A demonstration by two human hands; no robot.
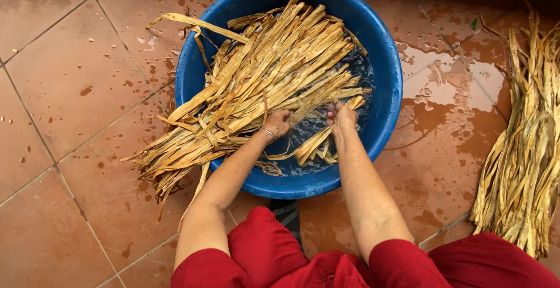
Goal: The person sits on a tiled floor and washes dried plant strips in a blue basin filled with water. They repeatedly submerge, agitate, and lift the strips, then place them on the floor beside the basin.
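A round blue basin (389,60) with water stands on the tiled floor. A thick bundle of long dried yellow-brown leaf strips (256,84) lies across it, its ends hanging over the left rim. My left hand (277,122), with a thin bracelet on the wrist, is closed around some strips at the water's surface. Beside it, my right hand (342,118) is closed on the same wet strips, and the water is splashing between the two hands. Both forearms come out of red sleeves at the bottom of the view.
A second pile of dried leaf strips (525,148) lies on the floor at the right. The terracotta tile floor (76,90) is wet, with puddles (443,90) right of the basin and drops at the left. My red-clothed knees fill the bottom edge.
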